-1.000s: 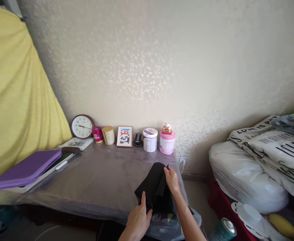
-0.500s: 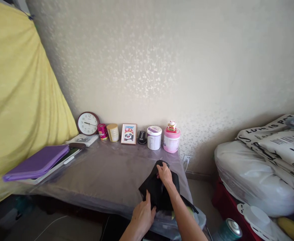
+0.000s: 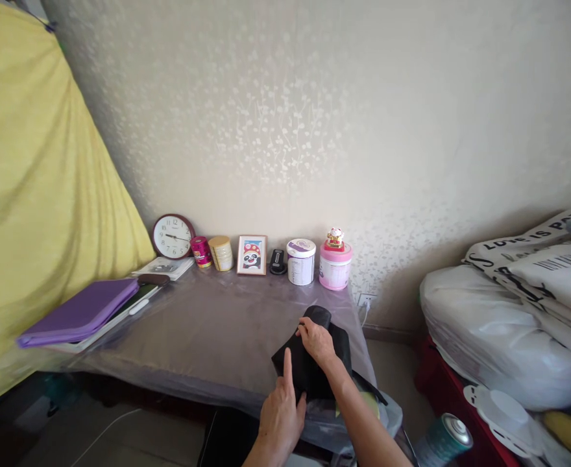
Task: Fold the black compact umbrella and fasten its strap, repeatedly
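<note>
A piece of black cloth [image 3: 292, 363] lies bunched near the right front corner of the table, with a rolled or raised fold at its far end and a thin black strap trailing to the right. My right hand [image 3: 317, 340] has its fingers closed on the upper part of this cloth. At the near left edge of it, my left hand [image 3: 281, 412] rests with index finger stretched forward and thumb apart, touching the cloth. A yellow-green thing [image 3: 369, 403] peeks out beneath the strap, mostly covered by my right forearm.
Along the wall stand a clock [image 3: 173, 237], a picture frame [image 3: 252, 255], a white tub [image 3: 301, 263] and a pink tub [image 3: 335, 267] topped by a figurine. A purple folder [image 3: 81, 311] lies at left. A spray can [image 3: 444, 441] and stuffed bags [image 3: 499, 337] are at right.
My right hand has moved slightly down over the cloth and its fold now stands up rounder. My left index finger has straightened and lifted. The view has shifted slightly.
</note>
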Action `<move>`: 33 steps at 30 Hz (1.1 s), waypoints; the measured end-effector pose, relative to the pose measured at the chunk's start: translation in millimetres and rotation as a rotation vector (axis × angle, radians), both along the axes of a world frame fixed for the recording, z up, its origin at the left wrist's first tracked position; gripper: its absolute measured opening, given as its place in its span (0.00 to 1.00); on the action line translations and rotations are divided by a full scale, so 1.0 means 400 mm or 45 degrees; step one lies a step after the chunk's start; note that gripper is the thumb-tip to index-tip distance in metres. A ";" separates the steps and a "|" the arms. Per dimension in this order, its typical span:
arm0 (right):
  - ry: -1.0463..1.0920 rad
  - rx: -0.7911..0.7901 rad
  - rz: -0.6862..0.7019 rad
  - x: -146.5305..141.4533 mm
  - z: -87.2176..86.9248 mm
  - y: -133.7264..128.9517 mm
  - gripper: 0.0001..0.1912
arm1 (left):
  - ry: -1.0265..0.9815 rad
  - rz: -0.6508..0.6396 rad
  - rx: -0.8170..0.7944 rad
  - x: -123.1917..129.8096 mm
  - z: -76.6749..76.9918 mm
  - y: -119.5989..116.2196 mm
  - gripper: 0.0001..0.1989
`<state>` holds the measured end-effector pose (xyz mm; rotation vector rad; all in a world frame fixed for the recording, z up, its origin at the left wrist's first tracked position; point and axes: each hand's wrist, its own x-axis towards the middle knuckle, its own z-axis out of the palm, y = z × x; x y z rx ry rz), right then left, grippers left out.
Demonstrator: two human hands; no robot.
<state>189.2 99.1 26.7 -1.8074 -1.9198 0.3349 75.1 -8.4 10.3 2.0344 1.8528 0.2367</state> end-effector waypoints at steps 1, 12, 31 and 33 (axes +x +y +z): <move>-0.039 0.011 0.003 -0.002 -0.001 0.000 0.14 | 0.035 -0.026 0.002 0.002 0.002 0.000 0.36; 0.111 0.464 0.459 0.004 -0.015 -0.124 0.14 | 0.141 -0.125 -0.030 -0.002 -0.013 0.012 0.31; -0.034 0.384 0.204 0.117 -0.064 0.119 0.15 | 0.094 -0.040 -0.159 0.001 -0.021 0.028 0.35; -0.032 0.428 0.046 0.120 -0.052 0.122 0.15 | 0.074 -0.043 -0.156 -0.001 -0.022 0.028 0.35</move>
